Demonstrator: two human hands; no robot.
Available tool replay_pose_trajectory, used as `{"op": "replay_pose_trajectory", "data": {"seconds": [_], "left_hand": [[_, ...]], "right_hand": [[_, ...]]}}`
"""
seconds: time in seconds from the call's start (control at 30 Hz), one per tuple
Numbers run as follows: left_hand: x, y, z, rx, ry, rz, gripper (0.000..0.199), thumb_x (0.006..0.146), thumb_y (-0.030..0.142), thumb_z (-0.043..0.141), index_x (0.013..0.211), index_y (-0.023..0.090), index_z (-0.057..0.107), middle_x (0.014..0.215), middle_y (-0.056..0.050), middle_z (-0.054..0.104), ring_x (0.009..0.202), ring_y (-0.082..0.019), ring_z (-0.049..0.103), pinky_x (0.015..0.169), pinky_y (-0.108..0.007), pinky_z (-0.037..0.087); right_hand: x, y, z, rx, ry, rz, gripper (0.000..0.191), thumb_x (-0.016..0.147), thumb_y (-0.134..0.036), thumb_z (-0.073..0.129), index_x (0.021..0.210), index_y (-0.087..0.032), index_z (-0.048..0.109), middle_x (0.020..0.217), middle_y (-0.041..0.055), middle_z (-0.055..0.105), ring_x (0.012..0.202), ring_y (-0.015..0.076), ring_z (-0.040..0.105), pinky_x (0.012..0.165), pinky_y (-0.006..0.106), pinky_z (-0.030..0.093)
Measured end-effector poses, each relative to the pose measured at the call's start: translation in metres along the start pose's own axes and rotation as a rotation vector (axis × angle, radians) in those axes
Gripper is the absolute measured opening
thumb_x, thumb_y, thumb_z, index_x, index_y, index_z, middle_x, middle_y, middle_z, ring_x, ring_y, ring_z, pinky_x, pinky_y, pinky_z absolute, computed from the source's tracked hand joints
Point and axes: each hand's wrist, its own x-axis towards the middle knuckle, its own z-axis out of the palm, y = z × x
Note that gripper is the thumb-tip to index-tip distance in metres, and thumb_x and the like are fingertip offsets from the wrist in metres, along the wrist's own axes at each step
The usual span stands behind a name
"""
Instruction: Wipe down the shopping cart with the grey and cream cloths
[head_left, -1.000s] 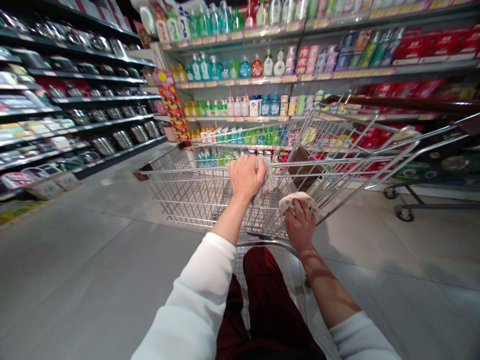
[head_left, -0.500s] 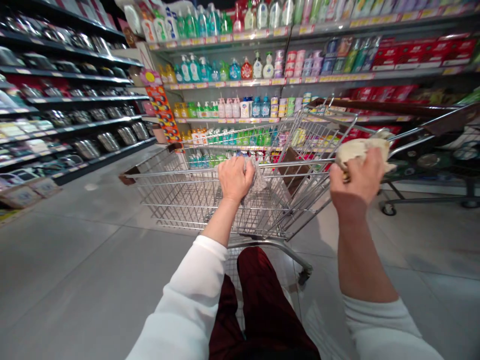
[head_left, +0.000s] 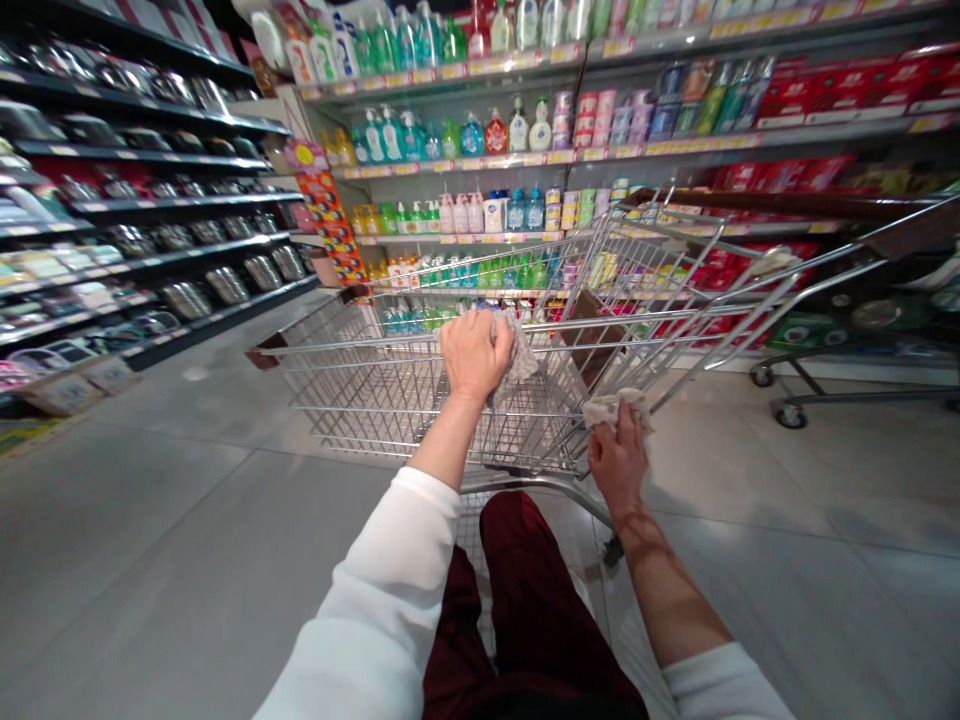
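Note:
A wire shopping cart (head_left: 375,425) stands sideways in front of me. My left hand (head_left: 474,352) is closed round its top side rail, with a greyish cloth (head_left: 519,355) bunched beside the thumb and under the palm. Lower and to the right, my right hand (head_left: 621,455) presses a cream cloth (head_left: 616,405) against the wire at the cart's rear end, fingers bent over it. Another pale cloth (head_left: 776,262) lies at the rails further right. A brown panel (head_left: 592,340) hangs inside the basket.
Shelves of pump bottles (head_left: 495,135) and red boxes (head_left: 847,85) rise behind the cart. Metal pots (head_left: 225,285) line the shelves at left. Another wheeled cart's caster (head_left: 789,413) stands at right. Grey tiled floor (head_left: 187,540) runs around my legs.
My right hand has moved down and left with its cloth, from the upper rail to the wire at the cart's rear end. My left hand stays on the rail.

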Motion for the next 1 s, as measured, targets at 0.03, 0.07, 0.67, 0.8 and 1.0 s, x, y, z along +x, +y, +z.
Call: {"op": "replay_pose_trajectory", "data": {"seconds": [0.03,0.07,0.67,0.8,1.0], "left_hand": [[0.000,0.000,0.000,-0.003,-0.001,-0.001,0.031,0.099,0.039,0.033,0.082,0.023,0.053,0.084,-0.007,0.060,0.086,-0.023,0.052,0.080,-0.037,0.030],[0.000,0.000,0.000,-0.004,-0.003,-0.002,0.031,0.099,0.039,0.033,0.082,0.023,0.053,0.084,-0.007,0.061,0.087,-0.023,0.052,0.080,-0.037,0.030],[-0.001,-0.002,0.001,0.009,0.027,0.009,0.031,0.098,0.039,0.033,0.080,0.024,0.052,0.083,-0.007,0.060,0.085,-0.023,0.051,0.079,-0.038,0.031],[-0.001,0.000,0.001,-0.005,0.016,0.000,0.030,0.098,0.039,0.033,0.080,0.024,0.052,0.083,-0.007,0.060,0.085,-0.023,0.050,0.080,-0.038,0.030],[0.000,0.000,0.001,0.001,0.018,0.007,0.030,0.098,0.039,0.033,0.080,0.024,0.052,0.083,-0.007,0.060,0.085,-0.023,0.050,0.079,-0.038,0.031]], "right_hand": [[0.000,0.001,0.000,0.016,0.008,0.003,0.023,0.086,-0.021,0.052,0.102,-0.018,0.069,0.149,0.0093,0.039,0.141,0.0243,0.033,0.113,0.044,0.040],[0.002,0.003,-0.001,0.047,0.018,0.008,0.022,0.085,-0.022,0.053,0.099,-0.018,0.069,0.146,0.0088,0.042,0.138,0.0237,0.037,0.112,0.043,0.041],[0.114,0.035,-0.045,-0.123,0.354,0.094,0.026,0.088,-0.029,0.053,0.101,-0.010,0.064,0.150,0.0183,0.033,0.145,0.0309,0.028,0.114,0.052,0.037],[0.049,0.031,-0.011,-0.093,0.200,0.052,0.017,0.083,-0.023,0.056,0.091,-0.010,0.063,0.147,0.0196,0.037,0.146,0.0307,0.024,0.112,0.051,0.041],[0.003,0.034,0.014,-0.007,0.129,0.067,0.014,0.083,-0.020,0.053,0.090,-0.013,0.064,0.148,0.0155,0.037,0.147,0.0276,0.024,0.111,0.050,0.043]]}}
